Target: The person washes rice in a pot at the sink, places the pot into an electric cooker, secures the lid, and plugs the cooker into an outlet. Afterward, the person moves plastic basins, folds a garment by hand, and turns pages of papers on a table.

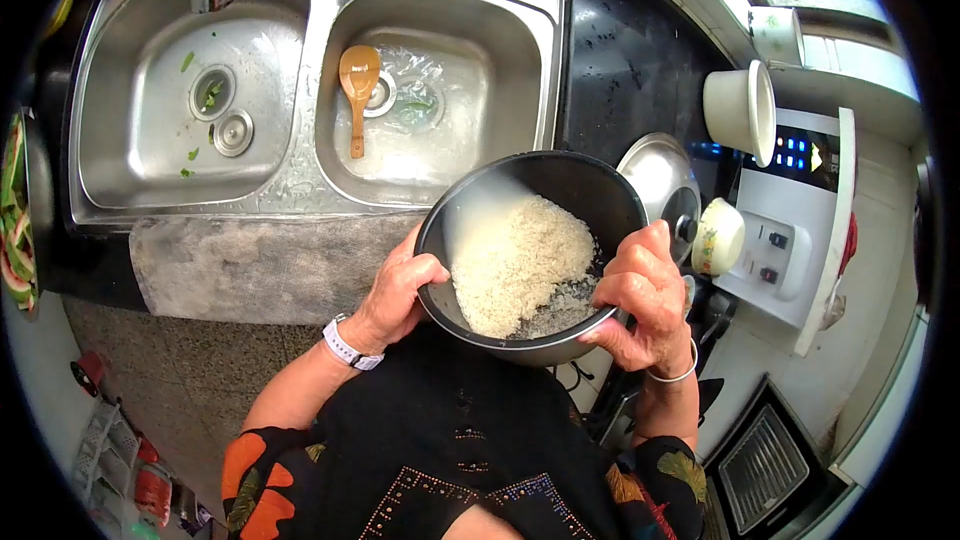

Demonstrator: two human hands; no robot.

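Between my two hands is a dark round rice cooker pot (pixel 590 180), tilted, with wet white rice (pixel 525 260) and some cloudy water inside. My left hand (pixel 395 285) grips the pot's left rim, thumb over the edge and the other fingers mostly hidden beneath. On the right side my right hand (pixel 642 295) is closed over the rim. Just beyond the pot lies the right sink basin (pixel 480 60), which holds a wooden rice paddle (pixel 359 80) beside the drain.
The left basin (pixel 120 130) has green scraps around its drain. A grey towel (pixel 250 265) lies along the counter's front edge. To the right are a metal lid (pixel 655 170), a patterned bowl (pixel 718 237), a white pot (pixel 735 105) and a white appliance (pixel 775 240).
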